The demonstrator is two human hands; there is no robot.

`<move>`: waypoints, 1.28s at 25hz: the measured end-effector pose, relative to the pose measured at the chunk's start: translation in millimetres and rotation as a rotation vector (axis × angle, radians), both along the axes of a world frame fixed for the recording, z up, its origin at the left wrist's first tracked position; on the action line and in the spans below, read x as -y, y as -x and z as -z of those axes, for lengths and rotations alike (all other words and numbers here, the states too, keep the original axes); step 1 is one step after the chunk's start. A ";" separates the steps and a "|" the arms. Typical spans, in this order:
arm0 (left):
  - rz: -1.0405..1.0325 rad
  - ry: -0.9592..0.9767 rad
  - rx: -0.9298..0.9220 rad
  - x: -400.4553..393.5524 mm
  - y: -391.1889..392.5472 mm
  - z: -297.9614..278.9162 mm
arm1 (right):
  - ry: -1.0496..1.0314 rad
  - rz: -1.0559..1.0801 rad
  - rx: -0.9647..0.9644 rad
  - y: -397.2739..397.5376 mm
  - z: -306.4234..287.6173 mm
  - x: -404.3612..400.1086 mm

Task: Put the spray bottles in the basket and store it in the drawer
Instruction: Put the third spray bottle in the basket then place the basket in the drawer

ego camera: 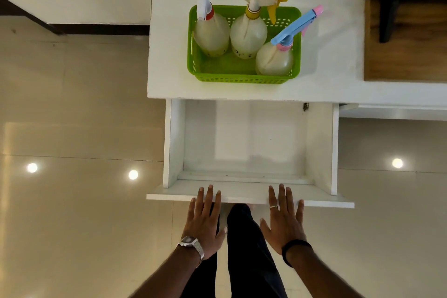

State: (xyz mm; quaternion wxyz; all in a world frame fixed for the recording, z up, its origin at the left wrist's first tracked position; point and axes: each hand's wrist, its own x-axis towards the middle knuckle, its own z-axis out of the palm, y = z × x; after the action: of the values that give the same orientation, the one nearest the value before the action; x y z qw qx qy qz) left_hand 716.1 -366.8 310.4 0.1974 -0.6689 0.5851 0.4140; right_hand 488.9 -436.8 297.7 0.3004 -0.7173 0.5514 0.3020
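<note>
Basket point(244, 78) loaded on the counter point(169, 68), drawer point(249, 192) open and empty below it

Three bottles stand in it: red-collared point(211, 34) and yellow-nozzled point(248, 36) at the back, blue-triggered point(274, 59) front right, its head over the rim. Both your hands are open and empty, left point(204, 222) and right point(285, 224), fingers flat on the drawer front. Judge the thin perforated plastic as flexible, and the load as top-heavy and weighted right if the bottles are full. Take both short ends under the rim, lift level and lower slowly, so the tall bottles don't tip
</note>
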 end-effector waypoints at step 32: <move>-1.406 0.162 -0.833 350.6 -162.3 -77.7 | -0.008 1.242 0.756 -86.5 -68.8 380.8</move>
State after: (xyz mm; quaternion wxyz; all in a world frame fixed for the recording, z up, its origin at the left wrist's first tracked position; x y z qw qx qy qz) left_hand 878.4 -717.4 388.1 -0.3905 -0.6830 0.0827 0.6117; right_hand 575.4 -817.6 366.5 0.5889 -0.3263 0.7143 -0.1908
